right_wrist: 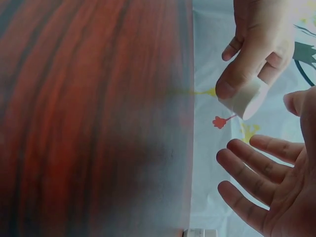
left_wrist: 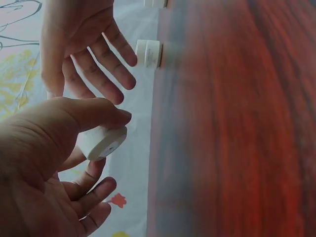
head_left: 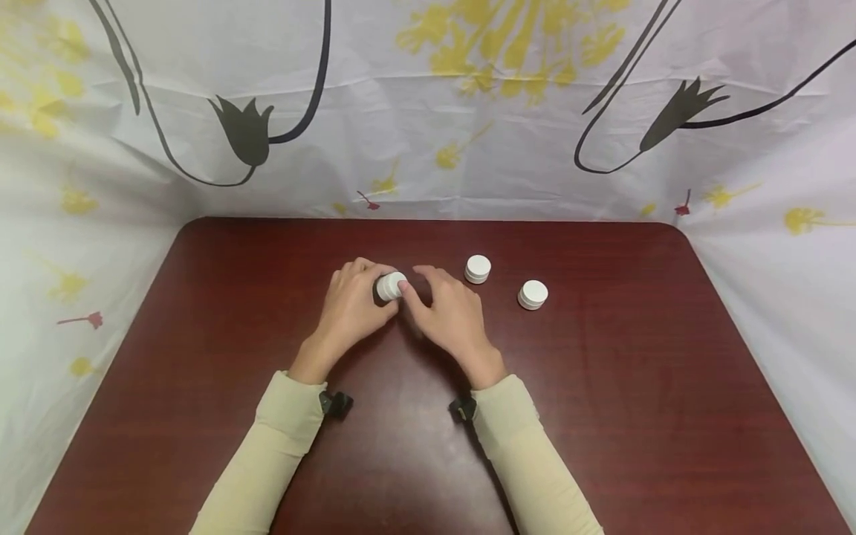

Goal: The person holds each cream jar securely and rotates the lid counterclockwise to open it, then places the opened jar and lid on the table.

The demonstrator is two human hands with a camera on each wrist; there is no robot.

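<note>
My left hand (head_left: 354, 297) pinches a small white round jar (head_left: 391, 286) between thumb and fingers, raised and tilted over the table. In the left wrist view the flat end of the jar (left_wrist: 108, 144) shows below the thumb. My right hand (head_left: 451, 312) is beside it with fingers spread and straight. From the head the right thumb overlaps the jar's edge, but the right wrist view shows a gap between the right hand (right_wrist: 276, 187) and the held jar (right_wrist: 244, 98). Two similar white jars, a nearer one (head_left: 533, 295) and a farther one (head_left: 478, 269), stand upright right of my hands.
The dark red wooden table (head_left: 622, 401) has rounded far corners. A white cloth (head_left: 428, 148) with yellow, grey and red flower prints hangs behind it and along both sides. Each forearm wears a light sleeve and a black wrist strap.
</note>
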